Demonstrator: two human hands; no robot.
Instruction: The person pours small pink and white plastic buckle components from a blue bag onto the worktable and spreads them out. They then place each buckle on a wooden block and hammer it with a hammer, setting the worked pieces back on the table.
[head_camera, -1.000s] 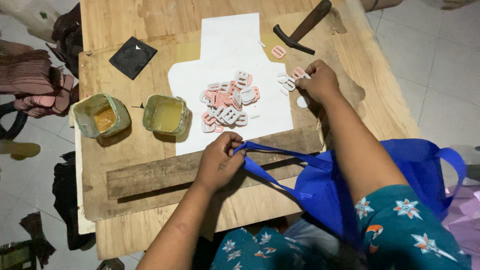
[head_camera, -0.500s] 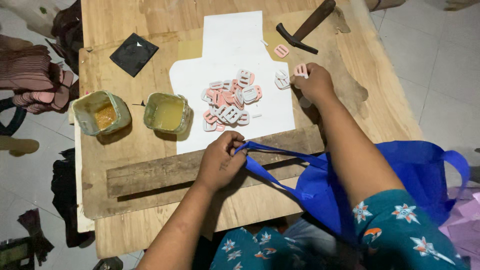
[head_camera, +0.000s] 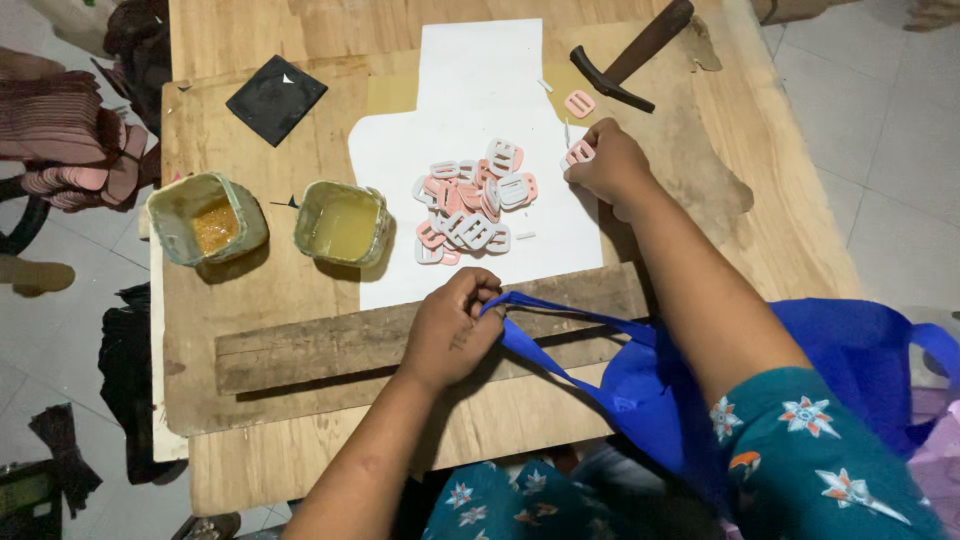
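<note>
Both hands at work over the wooden table (head_camera: 250, 470). Left hand (head_camera: 452, 328) curled nearly shut, fingertips pinched on the blue strap (head_camera: 560, 322) of a blue fabric bag (head_camera: 700, 390), knuckles resting on a weathered wooden plank (head_camera: 330, 345) lying across the board. Right hand (head_camera: 610, 165) reaching forward, fingers bent and closed on a pink plastic buckle (head_camera: 580, 152) at the right edge of a white paper sheet (head_camera: 480, 90); only part of the buckle showing past the fingers. Strap running from the left hand rightward under the right forearm into the bag, which hangs off the near right side of the table.

Heap of pink and white buckles (head_camera: 472, 200) in the middle of the paper, just left of the right hand, not touching it. One loose pink buckle (head_camera: 579, 103) farther up, beside a hammer (head_camera: 635, 55) with a wooden handle lying at a slant. Two open square tubs left of the paper: nearer one (head_camera: 342, 222) holding pale yellowish liquid, farther one (head_camera: 203, 218) with an orange-brown residue. Black square pad (head_camera: 276, 99) near the far left corner of the board. Stack of dark reddish cloth pieces (head_camera: 60, 140) off the left edge of the table.
</note>
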